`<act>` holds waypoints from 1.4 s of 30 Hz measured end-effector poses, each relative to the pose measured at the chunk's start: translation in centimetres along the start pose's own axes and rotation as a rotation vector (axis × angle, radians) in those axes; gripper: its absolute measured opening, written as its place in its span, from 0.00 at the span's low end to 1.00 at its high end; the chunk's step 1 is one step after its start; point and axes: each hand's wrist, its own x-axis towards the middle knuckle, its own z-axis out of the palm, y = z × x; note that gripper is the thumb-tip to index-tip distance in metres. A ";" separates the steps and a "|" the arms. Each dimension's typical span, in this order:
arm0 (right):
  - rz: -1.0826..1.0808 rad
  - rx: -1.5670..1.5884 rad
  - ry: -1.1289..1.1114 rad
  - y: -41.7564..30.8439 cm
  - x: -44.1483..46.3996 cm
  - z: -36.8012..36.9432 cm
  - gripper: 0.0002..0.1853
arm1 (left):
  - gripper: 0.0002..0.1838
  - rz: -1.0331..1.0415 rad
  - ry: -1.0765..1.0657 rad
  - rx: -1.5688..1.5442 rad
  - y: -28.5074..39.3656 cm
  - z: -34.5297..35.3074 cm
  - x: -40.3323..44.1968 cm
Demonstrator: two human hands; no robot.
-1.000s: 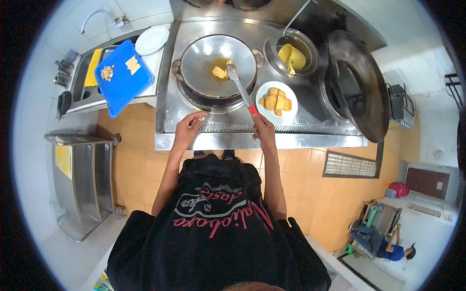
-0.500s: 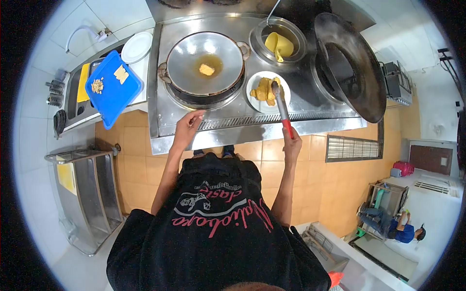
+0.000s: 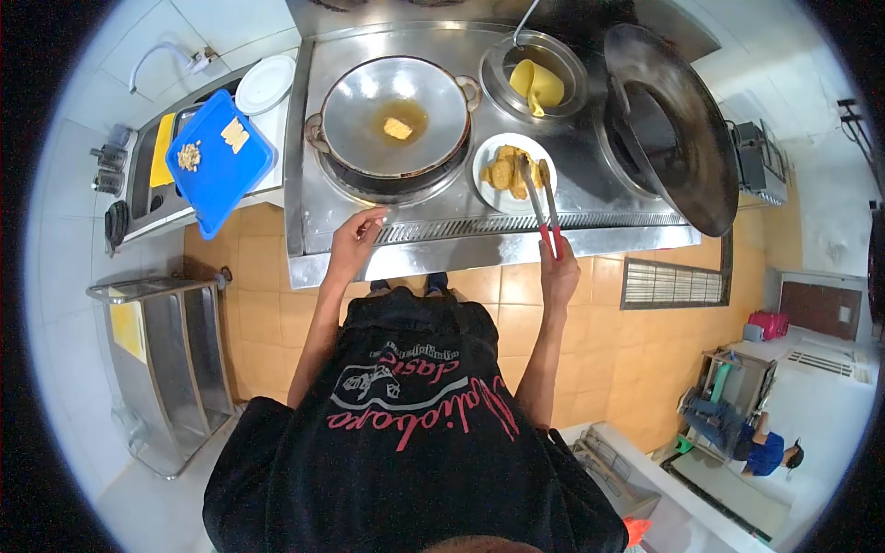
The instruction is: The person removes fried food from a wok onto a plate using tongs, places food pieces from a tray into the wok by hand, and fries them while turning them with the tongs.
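Note:
My right hand (image 3: 559, 274) is wrapped round the red handles of metal tongs (image 3: 542, 214). The tongs' arms are spread apart, with their tips at the yellow-brown food pieces (image 3: 503, 172) on a white plate (image 3: 491, 201). My left hand (image 3: 356, 244) rests by the front edge of the steel stove (image 3: 318, 241), its fingers loosely bent and nothing visible in them. Up and to its right, a wok (image 3: 355, 147) with two handles sits on the burner. One yellow piece of food (image 3: 397, 128) lies in a little oil at its bottom.
Behind the plate, a yellow plastic jug (image 3: 544, 88) lies in a round metal pot (image 3: 576, 100). A large dark wok (image 3: 687, 138) leans at the right. On the left are a blue tray (image 3: 221, 175) with food bits and a white lid (image 3: 265, 85). A person (image 3: 761, 452) is far right.
In my right hand the tongs have opened, their arms now apart over the plate's food. My left hand has stayed at the stove edge. The view has shifted slightly.

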 end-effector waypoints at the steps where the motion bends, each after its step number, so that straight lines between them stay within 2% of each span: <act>1: -0.036 0.107 0.001 -0.5 0.1 -0.2 0.18 | 0.12 0.004 -0.001 0.003 -0.2 0.1 0.1; 4: -0.078 0.281 -0.140 -3.7 0.9 -0.3 0.20 | 0.12 0.027 0.022 -0.002 -0.6 0.0 0.3; 7: -0.257 0.339 -0.187 -7.1 2.2 1.9 0.21 | 0.12 0.060 0.046 -0.026 0.2 -0.2 0.2; 8: -0.262 0.244 -0.203 -8.3 2.5 2.6 0.22 | 0.12 0.071 0.055 -0.039 0.7 -0.4 0.2; 11: -0.466 0.112 -0.198 -10.1 3.8 6.3 0.23 | 0.12 0.051 0.100 -0.050 0.1 -0.7 0.2; 14: -0.503 0.016 -0.295 -12.0 4.5 8.5 0.22 | 0.12 0.059 0.154 -0.057 -0.4 -0.9 0.1; 20: -0.632 -0.052 -0.335 -12.9 5.9 12.5 0.24 | 0.12 0.068 0.240 -0.061 0.0 -1.6 -0.6; 24: -0.653 -0.081 -0.367 -13.4 6.4 13.3 0.25 | 0.12 0.030 0.263 -0.021 -0.5 -2.1 -0.9; 26: -0.686 -0.088 -0.296 -13.4 6.5 13.4 0.24 | 0.12 0.028 0.284 -0.033 -0.7 -2.1 -1.2; 32: -0.652 -0.139 -0.382 -13.5 7.4 13.2 0.26 | 0.12 -0.012 0.298 -0.046 -0.9 -2.0 -1.5; 36: -0.684 -0.104 -0.359 -12.9 7.9 13.9 0.25 | 0.12 -0.012 0.301 -0.034 -0.9 -2.0 -1.4; 39: -0.672 0.062 -0.353 -12.2 8.3 14.7 0.22 | 0.12 -0.014 0.296 -0.025 -0.9 -2.2 -1.4; 41: -0.657 0.282 -0.361 -11.5 8.9 15.3 0.18 | 0.12 -0.017 0.294 -0.024 -0.8 -2.3 -1.4; 42: -0.656 0.282 -0.360 -11.6 8.9 14.8 0.18 | 0.12 -0.019 0.291 -0.023 -0.7 -2.3 -1.4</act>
